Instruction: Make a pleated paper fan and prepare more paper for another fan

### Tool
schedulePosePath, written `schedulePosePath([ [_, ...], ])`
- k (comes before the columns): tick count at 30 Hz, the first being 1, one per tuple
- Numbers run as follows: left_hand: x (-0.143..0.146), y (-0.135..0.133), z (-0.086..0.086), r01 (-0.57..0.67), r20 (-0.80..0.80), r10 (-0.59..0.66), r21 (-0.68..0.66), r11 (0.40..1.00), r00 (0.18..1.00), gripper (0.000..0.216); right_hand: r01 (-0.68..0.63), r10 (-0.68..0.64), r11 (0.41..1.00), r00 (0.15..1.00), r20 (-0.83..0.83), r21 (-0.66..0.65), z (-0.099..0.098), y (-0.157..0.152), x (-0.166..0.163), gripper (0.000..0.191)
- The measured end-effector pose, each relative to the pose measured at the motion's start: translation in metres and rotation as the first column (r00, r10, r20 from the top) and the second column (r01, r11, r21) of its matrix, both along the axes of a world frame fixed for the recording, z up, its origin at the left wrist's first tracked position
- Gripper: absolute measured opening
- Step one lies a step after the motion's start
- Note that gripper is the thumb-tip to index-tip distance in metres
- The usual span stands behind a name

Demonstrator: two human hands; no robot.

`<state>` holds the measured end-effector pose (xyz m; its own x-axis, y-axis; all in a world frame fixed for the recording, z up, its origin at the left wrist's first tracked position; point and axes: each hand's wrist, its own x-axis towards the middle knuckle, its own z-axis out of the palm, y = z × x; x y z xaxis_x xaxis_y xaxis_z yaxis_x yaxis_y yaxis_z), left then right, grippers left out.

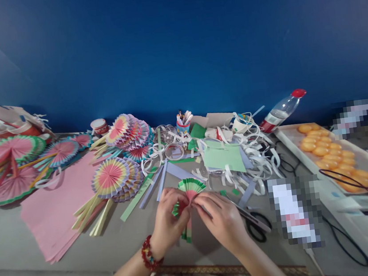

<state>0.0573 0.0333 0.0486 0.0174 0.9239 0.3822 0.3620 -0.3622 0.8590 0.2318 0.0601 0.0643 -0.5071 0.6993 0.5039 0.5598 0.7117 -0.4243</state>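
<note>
1. Head view: your left hand (169,222) and right hand (222,220) are both closed, fingertips pinching the half-made paper fan (189,193), held just above the table (12,239), directly in front of the scissors (255,225).
2. Risk, as a judgement: the pleats could spring open if either pinch loosens; uneven pressure could tear the fold.
3. Fan: green-edged, pink centre, pleated, partly spread, with folded strips hanging below your fingers.
</note>
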Motion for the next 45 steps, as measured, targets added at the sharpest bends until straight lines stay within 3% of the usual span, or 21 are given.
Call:
schedulePosePath([
  [8, -0.0012, -0.0006, 0.0012, 0.004, -0.051, -0.003, 0.028, 1.000, 0.999, 0.011, 0.019, -0.020, 1.000, 1.000, 0.024, 0.010, 0.0055, -0.0014, -0.0030, 0.016],
  [34, -0.0055, 0.0024, -0.0028, 0.076, 0.048, -0.075, -0.035, 0.996, 0.996, 0.011, -0.046, 0.043, 0.991, 0.999, -0.028, -0.123, 0.0111, 0.0051, 0.0037, 0.015],
  [45, -0.0064, 0.0026, -0.0075, 0.096, 0.097, -0.090, -0.070, 0.993, 0.991, 0.014, -0.041, 0.036, 0.993, 0.999, -0.040, -0.114, 0.0055, 0.0060, 0.0016, 0.016],
])
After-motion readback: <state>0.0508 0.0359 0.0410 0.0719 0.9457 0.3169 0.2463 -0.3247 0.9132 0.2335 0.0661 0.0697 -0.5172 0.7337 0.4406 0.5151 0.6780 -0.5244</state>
